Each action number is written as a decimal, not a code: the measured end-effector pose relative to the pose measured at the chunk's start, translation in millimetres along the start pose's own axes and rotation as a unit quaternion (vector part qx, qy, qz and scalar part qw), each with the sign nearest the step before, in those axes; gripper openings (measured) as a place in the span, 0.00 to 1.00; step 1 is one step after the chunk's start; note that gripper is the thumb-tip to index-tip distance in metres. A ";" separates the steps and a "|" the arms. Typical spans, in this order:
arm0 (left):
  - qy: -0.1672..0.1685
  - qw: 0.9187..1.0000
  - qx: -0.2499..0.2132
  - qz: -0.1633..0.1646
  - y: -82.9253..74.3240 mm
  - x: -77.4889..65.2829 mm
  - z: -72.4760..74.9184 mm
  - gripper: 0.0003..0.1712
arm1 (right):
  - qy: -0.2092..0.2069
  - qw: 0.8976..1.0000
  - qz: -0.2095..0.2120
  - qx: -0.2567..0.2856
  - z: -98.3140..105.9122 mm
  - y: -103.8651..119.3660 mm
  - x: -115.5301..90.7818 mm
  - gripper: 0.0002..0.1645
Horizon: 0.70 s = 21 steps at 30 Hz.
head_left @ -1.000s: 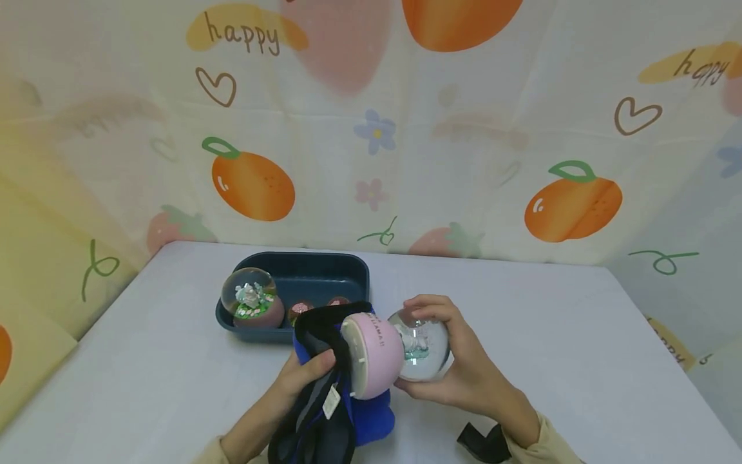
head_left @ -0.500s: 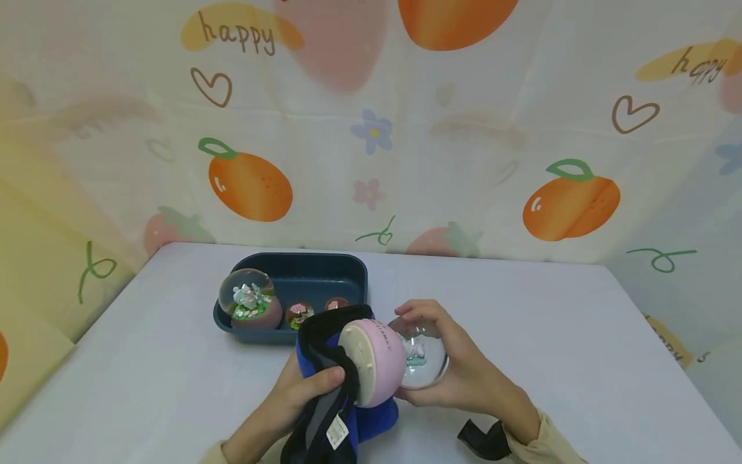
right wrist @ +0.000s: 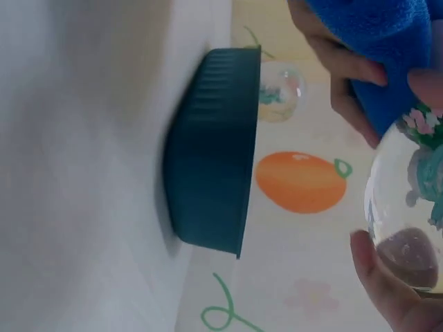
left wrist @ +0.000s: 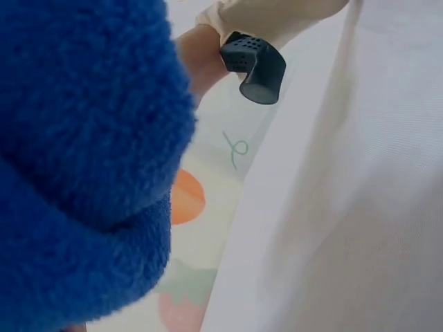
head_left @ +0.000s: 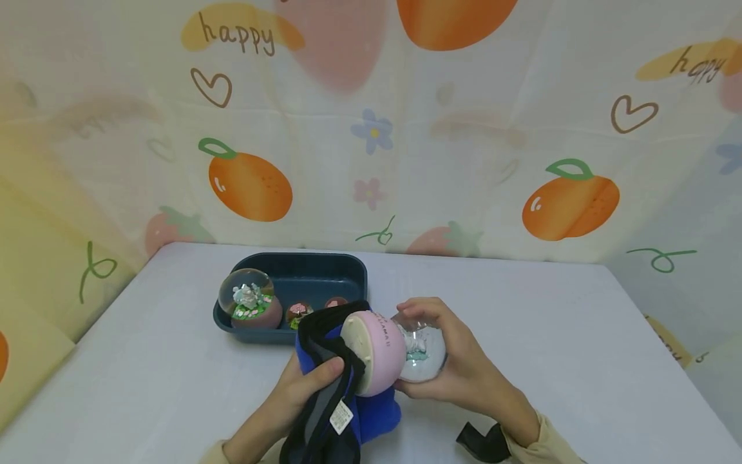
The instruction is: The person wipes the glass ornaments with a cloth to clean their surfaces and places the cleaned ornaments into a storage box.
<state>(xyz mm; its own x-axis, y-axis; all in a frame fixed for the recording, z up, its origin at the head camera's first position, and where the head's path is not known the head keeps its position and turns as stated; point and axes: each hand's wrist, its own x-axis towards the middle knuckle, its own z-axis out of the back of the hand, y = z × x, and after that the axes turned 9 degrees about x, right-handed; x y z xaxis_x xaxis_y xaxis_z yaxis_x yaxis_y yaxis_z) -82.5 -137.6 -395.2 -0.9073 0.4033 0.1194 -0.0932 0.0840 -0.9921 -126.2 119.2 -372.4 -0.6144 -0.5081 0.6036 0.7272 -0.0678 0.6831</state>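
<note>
A snow globe with a pink base is held sideways above the table, its clear ball to the right. My right hand grips that ball, fingers over the top and thumb below. My left hand holds a blue fuzzy cloth with black edging and a white tag, bunched against the underside of the base. In the left wrist view the cloth fills the left side. The right wrist view shows the glass ball with a teal figure and pink flowers inside.
Behind the hands stands a dark teal tray. In it are a larger snow globe at the left and two small globes, one partly behind the cloth. A black wrist device shows by the right sleeve. A fruit-print curtain hangs behind.
The globe and cloth dip slightly, then rise again, with the base tilting a little. The cloth has shifted slightly right against the base. Both hands keep their hold.
</note>
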 end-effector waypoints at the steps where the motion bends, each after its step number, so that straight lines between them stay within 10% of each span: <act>1: -0.003 1.000 0.001 0.007 -0.2 0.0 -0.6 0.27 | -0.007 1.000 0.001 -0.010 0.0 -0.1 0.0 0.54; 9: -0.001 0.999 0.001 0.050 -5.5 0.7 -3.7 0.34 | -0.071 0.983 0.088 -0.143 0.2 -3.4 1.9 0.55; 21: 0.063 0.995 -0.072 0.033 -2.8 0.7 -7.9 0.23 | -0.131 0.967 0.068 -0.207 6.5 -5.4 3.8 0.55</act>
<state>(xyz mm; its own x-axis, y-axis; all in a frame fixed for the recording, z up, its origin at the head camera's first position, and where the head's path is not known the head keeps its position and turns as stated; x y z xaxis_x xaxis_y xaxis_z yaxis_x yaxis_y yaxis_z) -79.7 -130.3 -392.0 -0.8504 0.5219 0.0675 0.0327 0.1803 -0.9831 -134.4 123.2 -371.1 -0.5219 -0.3049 0.7967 0.8334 -0.3814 0.4000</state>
